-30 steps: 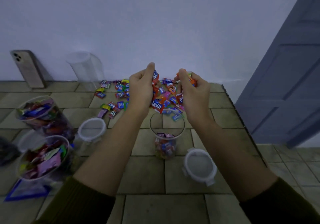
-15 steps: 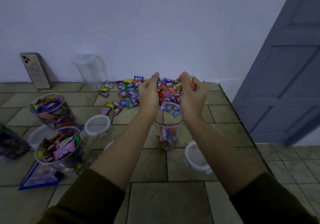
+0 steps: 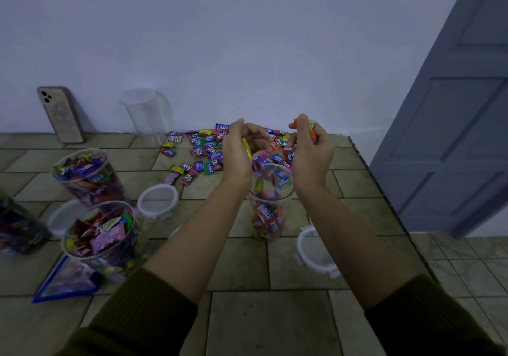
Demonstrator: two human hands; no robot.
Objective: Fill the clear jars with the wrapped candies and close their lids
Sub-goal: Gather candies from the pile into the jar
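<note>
Since earlier: hands parted, candies (image 3: 270,179) dropping into clear jar (image 3: 268,212) near bench's far right edge. Left hand (image 3: 239,155) loosely cupped, yellow wrapper inside. Right hand (image 3: 310,155) holding few candies.

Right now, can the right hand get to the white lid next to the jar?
Probably yes. The lid lies bare on the tiles beside the jar, just under the right forearm, nothing on it. But the right hand holds candies, so it must drop them first.
</note>
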